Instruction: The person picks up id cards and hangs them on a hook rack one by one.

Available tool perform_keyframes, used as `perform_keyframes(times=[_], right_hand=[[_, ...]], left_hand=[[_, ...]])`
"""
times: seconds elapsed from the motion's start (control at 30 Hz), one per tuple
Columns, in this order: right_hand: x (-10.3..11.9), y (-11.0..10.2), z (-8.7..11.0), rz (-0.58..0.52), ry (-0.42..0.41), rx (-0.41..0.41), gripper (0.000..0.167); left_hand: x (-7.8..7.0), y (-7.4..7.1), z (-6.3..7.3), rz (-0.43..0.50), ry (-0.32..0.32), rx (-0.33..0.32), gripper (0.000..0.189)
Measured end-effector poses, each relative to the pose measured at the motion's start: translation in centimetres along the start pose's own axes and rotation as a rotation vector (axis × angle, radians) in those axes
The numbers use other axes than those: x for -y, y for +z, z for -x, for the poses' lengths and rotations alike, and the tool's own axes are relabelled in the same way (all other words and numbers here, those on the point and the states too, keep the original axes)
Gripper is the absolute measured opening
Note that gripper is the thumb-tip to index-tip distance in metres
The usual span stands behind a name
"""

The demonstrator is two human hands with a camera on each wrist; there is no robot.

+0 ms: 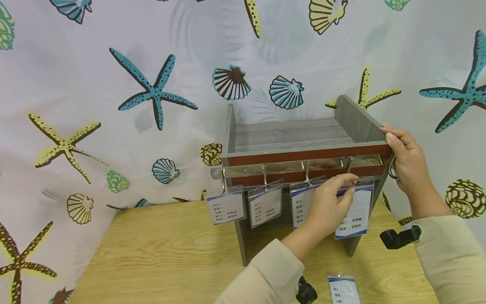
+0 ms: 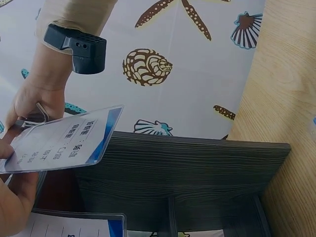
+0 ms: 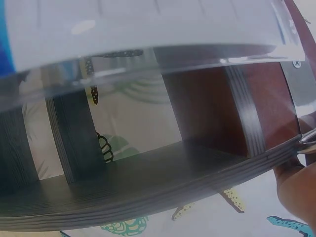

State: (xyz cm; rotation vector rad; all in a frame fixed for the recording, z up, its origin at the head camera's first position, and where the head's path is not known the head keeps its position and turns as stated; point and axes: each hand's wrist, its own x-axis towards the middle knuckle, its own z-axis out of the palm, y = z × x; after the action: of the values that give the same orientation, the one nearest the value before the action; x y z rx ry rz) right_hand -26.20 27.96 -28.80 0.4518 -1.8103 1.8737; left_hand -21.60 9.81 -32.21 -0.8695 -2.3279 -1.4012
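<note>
My left hand (image 1: 326, 207) pinches the top edge of a clear badge holder (image 1: 360, 211) with a white and blue card, close to a hook at the right of the metal hook rail (image 1: 281, 168). Fingers hide whether its slot is on the hook. The left wrist view shows this badge holder (image 2: 64, 140) from its side, thumb on its face. My right hand (image 1: 410, 162) grips the front right corner of the grey wooden shelf unit (image 1: 286, 131), by the rail's end. Three similar badge holders, including the leftmost one (image 1: 228, 209), hang from hooks farther left.
Another badge holder (image 1: 343, 289) lies on the wooden table (image 1: 163, 249) in front of the shelf unit. A patterned cloth (image 1: 152, 50) with shells and starfish hangs behind. Beneath the rail, the unit has upright side panels and openings.
</note>
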Motion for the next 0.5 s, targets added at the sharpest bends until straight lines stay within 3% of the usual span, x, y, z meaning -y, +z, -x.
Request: perform_keyframes(times=[0.3, 0.5], right_hand=[[0.18, 0.11, 0.31, -0.003, -0.006, -0.005, 0.025], [0.28, 0.17, 0.52, 0.0, -0.001, -0.008, 0.024]], left_hand=[[-0.04, 0.33, 0.1, -0.051, 0.024, -0.086, 0.019], [-0.07, 0.4, 0.19, -0.047, 0.054, -0.109, 0.017]])
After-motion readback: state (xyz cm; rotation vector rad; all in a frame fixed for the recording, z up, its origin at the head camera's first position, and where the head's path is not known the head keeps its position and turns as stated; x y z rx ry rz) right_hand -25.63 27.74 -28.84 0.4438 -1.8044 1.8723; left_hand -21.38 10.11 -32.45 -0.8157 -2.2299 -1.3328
